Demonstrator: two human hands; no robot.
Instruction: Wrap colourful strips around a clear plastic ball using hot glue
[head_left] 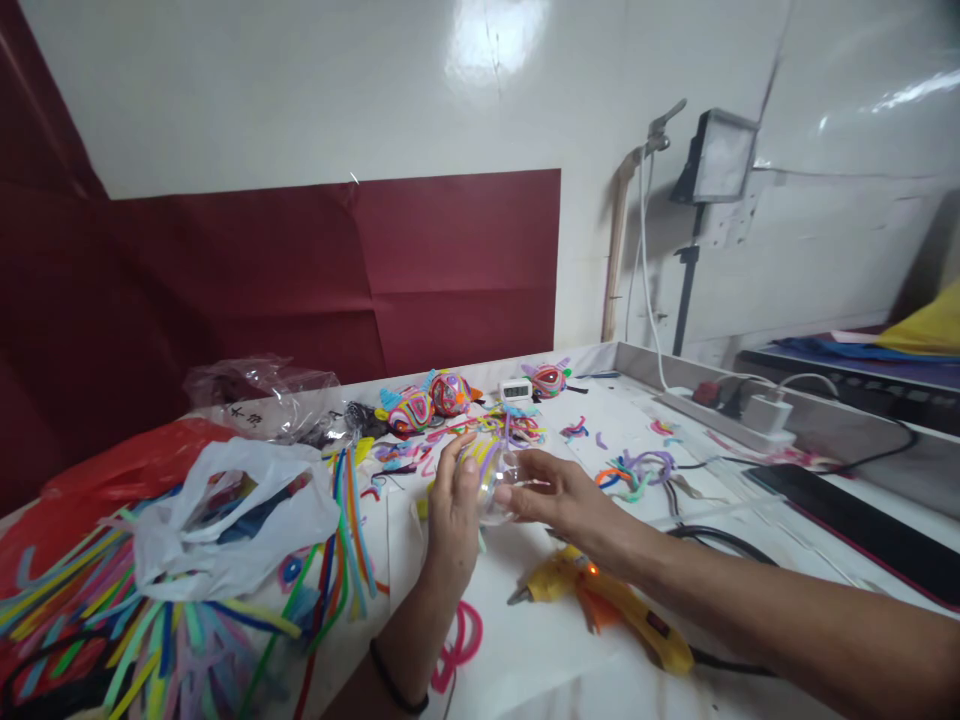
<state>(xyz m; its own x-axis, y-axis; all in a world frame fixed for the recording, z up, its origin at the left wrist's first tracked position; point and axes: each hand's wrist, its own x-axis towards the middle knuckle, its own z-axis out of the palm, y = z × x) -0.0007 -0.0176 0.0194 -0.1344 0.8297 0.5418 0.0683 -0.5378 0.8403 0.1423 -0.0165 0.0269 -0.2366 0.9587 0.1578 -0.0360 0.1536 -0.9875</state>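
Between my two hands is a clear plastic ball (491, 485) with yellow and purple pipe-cleaner strips along its upper side. My left hand (456, 510) cups it from the left, fingers curled over the far side. From the right, my right hand (559, 490) grips it with thumb and fingers. Just below my right forearm lies a yellow hot glue gun (615, 600), a small orange light glowing on it and its nozzle pointing left. A pink pipe-cleaner coil (459, 645) rests on the white table below my left hand.
At left are loose pipe cleaners (180, 650), a white plastic bag (292, 500) and a red bag (150, 455). Behind stand several finished colourful balls (452, 393) and a small digital timer (515, 391). A phone (862, 525) and power strip (727, 420) lie right, with black cables.
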